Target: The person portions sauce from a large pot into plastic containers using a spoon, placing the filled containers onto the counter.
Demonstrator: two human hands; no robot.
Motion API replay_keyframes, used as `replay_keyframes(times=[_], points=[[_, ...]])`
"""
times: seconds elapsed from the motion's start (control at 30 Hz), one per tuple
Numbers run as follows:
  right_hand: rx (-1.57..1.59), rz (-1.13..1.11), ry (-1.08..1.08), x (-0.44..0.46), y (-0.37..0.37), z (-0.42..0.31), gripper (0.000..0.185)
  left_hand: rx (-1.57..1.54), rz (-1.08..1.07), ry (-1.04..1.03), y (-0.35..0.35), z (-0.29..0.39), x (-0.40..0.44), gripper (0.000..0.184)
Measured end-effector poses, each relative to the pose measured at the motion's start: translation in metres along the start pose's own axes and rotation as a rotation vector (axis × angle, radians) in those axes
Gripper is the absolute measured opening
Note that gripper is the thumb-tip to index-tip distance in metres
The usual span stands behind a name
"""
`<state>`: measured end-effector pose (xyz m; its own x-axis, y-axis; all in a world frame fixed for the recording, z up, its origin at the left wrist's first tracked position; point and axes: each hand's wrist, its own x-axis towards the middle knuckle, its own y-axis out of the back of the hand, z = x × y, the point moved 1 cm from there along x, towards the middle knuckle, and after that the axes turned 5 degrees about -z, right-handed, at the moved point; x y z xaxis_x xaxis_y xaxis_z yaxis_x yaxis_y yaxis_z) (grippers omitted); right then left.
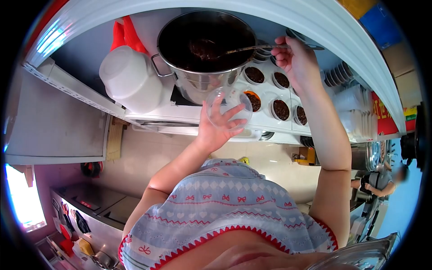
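Observation:
My left hand [212, 132] holds a clear plastic cup [230, 108], its fingers showing through the cup. The cup is in front of a large steel pot [198, 81] of dark, chunky sauce. My right hand [294, 58] is closed around the long handle of a ladle [252, 48]. The ladle's bowl lies over the pot's opening with dark sauce in it; I cannot tell how deep it sits. Beside the pot stand several round cups filled with the same dark sauce, one of them a filled cup [280, 110] near the shelf's front edge.
Left of the pot is an upturned white tub [128, 76] with a red bag or glove [128, 36] behind it. Stacks of clear containers [357, 110] stand at the right. The white shelf edge [180, 118] runs in front of me. Another person [382, 182] is far right.

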<state>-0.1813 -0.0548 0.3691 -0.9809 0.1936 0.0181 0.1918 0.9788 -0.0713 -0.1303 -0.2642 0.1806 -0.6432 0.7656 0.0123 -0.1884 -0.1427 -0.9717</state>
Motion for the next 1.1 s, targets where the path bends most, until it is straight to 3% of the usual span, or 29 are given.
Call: replay_keyframes(times=[0.8, 1.0, 1.1], points=[[-0.040, 0.028, 0.152, -0.016, 0.041, -0.021, 0.026, -0.054, -0.008, -0.079, -0.026, -0.026, 0.082, 0.064], [0.067, 0.094, 0.139, -0.058, 0.091, -0.024, 0.026, -0.049, 0.040, -0.070, -0.034, -0.027, 0.094, 0.061], [0.090, 0.086, 0.078, -0.081, 0.121, -0.010, 0.025, -0.051, -0.039, -0.076, -0.034, -0.028, 0.103, 0.060]])
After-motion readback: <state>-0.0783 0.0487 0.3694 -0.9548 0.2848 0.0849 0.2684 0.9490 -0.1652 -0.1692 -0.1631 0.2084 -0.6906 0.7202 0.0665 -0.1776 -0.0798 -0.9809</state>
